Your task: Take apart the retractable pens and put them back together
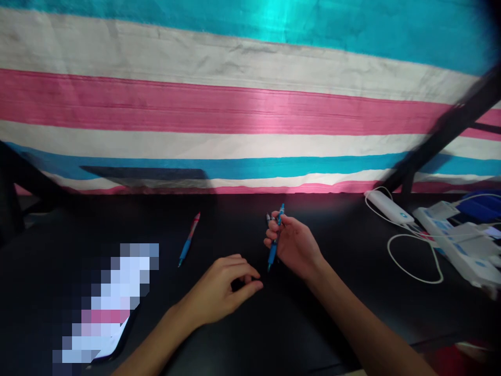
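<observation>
My right hand (pixel 293 244) is closed around two blue pens (pixel 275 235), held upright a little above the black table (pixel 332 292). My left hand (pixel 223 290) rests on the table just left of it, with thumb and fingers curled into a loose pinch on something small I cannot make out. A third blue pen with a red end (pixel 189 239) lies on the table to the left, apart from both hands.
A phone with a lit, blurred screen (pixel 105 303) lies at the near left. A white power bank (pixel 387 207) with a looping white cable (pixel 415 261) and a white power strip (pixel 457 245) sit at the right. A striped cloth (pixel 235 104) hangs behind the table.
</observation>
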### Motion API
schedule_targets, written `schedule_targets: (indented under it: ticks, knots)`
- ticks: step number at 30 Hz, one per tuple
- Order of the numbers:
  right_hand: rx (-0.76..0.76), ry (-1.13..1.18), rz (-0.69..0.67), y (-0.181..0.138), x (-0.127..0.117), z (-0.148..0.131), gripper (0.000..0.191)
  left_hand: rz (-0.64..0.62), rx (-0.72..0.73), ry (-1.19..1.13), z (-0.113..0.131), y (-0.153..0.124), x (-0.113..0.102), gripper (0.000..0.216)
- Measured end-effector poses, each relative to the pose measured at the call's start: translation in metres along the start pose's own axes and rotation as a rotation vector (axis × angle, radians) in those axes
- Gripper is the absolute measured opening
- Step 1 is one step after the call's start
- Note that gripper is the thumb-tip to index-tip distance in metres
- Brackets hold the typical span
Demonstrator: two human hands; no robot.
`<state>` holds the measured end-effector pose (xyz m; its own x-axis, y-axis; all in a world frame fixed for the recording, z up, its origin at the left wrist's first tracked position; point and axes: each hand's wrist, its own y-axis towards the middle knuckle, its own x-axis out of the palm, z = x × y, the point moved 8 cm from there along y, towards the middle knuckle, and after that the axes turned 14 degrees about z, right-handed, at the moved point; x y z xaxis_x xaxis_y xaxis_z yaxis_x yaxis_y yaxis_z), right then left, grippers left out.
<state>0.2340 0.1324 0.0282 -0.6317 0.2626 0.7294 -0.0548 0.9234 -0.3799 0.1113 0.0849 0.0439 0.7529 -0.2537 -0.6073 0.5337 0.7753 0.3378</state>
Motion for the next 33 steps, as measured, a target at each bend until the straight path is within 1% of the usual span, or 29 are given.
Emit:
schedule_targets:
  ticks: [3, 5, 7, 12, 17, 23, 29, 33]
  knots:
    - [0.067, 0.164, -0.031, 0.003, -0.007, -0.012, 0.028, 0.074, -0.031, 0.081, -0.012, 0.002, -0.012, 0.019]
    - [0.091, 0.205, -0.039, 0.004, -0.012, -0.017, 0.039, 0.097, -0.028, 0.116, -0.016, 0.004, -0.018, 0.021]
    - [0.116, 0.206, -0.038, 0.005, -0.014, -0.019, 0.043, 0.102, -0.022, 0.138, -0.018, 0.005, -0.019, 0.021]
    - [0.148, 0.186, -0.027, 0.003, -0.014, -0.018, 0.040, 0.077, -0.019, 0.169, -0.018, 0.004, -0.014, 0.023]
    - [0.123, 0.180, -0.005, 0.002, -0.014, -0.019, 0.040, 0.090, 0.003, 0.179, -0.017, 0.004, -0.015, 0.024]
    - [0.085, 0.139, 0.040, 0.004, -0.018, -0.020, 0.042, 0.078, 0.008, 0.222, -0.019, 0.003, -0.015, 0.023]
    - [0.085, 0.120, 0.032, 0.005, -0.018, -0.019, 0.043, 0.057, 0.025, 0.249, -0.020, 0.002, -0.012, 0.023]
    - [0.100, 0.132, 0.023, 0.005, -0.017, -0.018, 0.046, 0.049, 0.022, 0.260, -0.022, 0.002, -0.011, 0.022]
